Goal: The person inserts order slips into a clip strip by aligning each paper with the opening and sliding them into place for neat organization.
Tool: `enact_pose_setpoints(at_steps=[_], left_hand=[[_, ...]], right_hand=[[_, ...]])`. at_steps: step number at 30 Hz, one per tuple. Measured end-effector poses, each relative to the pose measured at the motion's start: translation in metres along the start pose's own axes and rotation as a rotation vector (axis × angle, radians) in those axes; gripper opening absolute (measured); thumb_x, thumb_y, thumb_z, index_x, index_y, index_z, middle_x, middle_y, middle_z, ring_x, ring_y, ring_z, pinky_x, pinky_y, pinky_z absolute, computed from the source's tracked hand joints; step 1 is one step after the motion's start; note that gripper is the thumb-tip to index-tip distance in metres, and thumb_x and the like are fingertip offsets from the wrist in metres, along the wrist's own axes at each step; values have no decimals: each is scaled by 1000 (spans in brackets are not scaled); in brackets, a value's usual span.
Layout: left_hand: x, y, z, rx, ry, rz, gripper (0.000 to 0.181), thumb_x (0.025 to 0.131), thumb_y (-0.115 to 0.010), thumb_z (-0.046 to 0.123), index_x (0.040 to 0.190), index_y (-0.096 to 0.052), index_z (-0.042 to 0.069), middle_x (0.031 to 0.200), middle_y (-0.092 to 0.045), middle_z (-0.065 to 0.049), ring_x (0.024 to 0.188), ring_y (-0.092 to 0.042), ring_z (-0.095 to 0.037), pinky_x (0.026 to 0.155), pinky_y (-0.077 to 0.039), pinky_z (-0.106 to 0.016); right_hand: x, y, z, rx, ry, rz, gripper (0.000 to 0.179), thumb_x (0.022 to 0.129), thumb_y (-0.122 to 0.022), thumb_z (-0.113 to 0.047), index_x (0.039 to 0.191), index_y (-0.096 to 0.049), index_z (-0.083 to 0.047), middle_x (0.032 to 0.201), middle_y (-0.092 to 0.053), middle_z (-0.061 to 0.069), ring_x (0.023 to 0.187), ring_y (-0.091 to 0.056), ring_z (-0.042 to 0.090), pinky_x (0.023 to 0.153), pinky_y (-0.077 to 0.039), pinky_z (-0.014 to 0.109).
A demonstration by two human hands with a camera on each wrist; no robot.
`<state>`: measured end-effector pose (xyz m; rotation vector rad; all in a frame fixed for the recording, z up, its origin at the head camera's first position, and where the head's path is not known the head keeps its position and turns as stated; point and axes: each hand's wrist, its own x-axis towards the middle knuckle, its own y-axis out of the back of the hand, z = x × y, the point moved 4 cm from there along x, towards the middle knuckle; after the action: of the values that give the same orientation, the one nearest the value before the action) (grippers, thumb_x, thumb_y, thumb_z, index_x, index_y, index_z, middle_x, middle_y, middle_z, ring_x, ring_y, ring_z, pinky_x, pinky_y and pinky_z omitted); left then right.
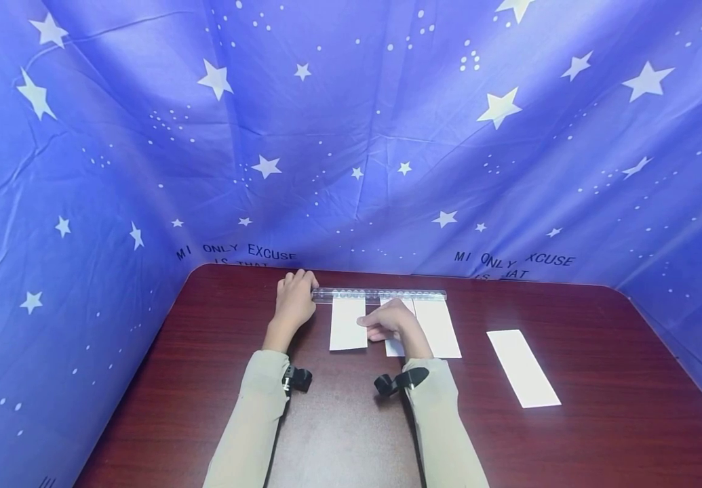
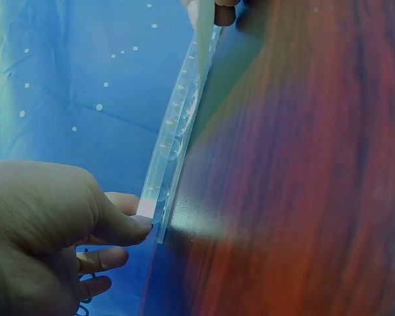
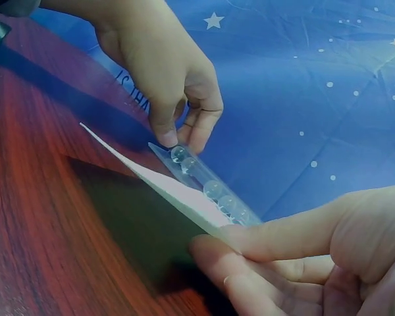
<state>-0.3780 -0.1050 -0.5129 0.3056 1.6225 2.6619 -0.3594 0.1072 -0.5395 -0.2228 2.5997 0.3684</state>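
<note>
A clear plastic strip (image 1: 414,294) with a row of round, transparent bumps lies crosswise near the table's far edge. My left hand (image 1: 296,298) pinches its left end between thumb and fingers, as the left wrist view shows on the strip (image 2: 159,164). With thumb and fingers, my right hand (image 1: 395,320) grips the right edge of a white card (image 1: 347,331). That card's top meets the strip, and in the right wrist view the card (image 3: 168,187) is tilted up off the table. Two more white cards, one partly hidden behind my right hand and one further right (image 1: 439,332), reach up to the strip.
Apart from the others, a loose white card (image 1: 523,369) lies flat on the right of the dark red wooden table (image 1: 607,379). A blue curtain (image 1: 351,135) with white stars hangs right behind the far edge and along both sides.
</note>
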Motion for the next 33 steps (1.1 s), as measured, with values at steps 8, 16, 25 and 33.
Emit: enact_pose_setpoints(at_steps=[8, 16, 25, 33], left_hand=[[-1, 0, 0, -4, -6, 1, 30, 79, -66, -8, 106, -63, 5, 108, -61, -11, 107, -49, -33, 108, -35, -48], [0, -1, 0, -6, -4, 0, 31, 78, -66, -8, 105, -63, 6, 108, -61, -11, 108, -49, -32, 108, -35, -48], [0, -1, -1, -3, -2, -2, 31, 78, -66, -8, 106, -63, 6, 109, -61, -11, 109, -49, -33, 108, -34, -48], [0, -1, -1, -8, -2, -5, 30, 80, -66, -8, 106, -62, 6, 110, -61, -11, 110, -49, -33, 109, -34, -48]], right_hand=[[1, 1, 1, 13, -20, 33, 33, 84, -78, -1, 109, -64, 15, 61, -64, 3, 50, -63, 8, 58, -59, 24], [3, 4, 2, 0, -25, 23, 32, 85, -78, -3, 109, -66, 14, 63, -64, 2, 52, -63, 8, 59, -59, 24], [2, 2, 2, 57, -29, 4, 22, 89, -75, -4, 102, -64, 11, 63, -64, 3, 50, -65, 8, 58, -59, 24], [1, 4, 1, 57, -44, 23, 18, 88, -73, -1, 100, -65, 10, 61, -63, 3, 48, -63, 8, 55, -58, 22]])
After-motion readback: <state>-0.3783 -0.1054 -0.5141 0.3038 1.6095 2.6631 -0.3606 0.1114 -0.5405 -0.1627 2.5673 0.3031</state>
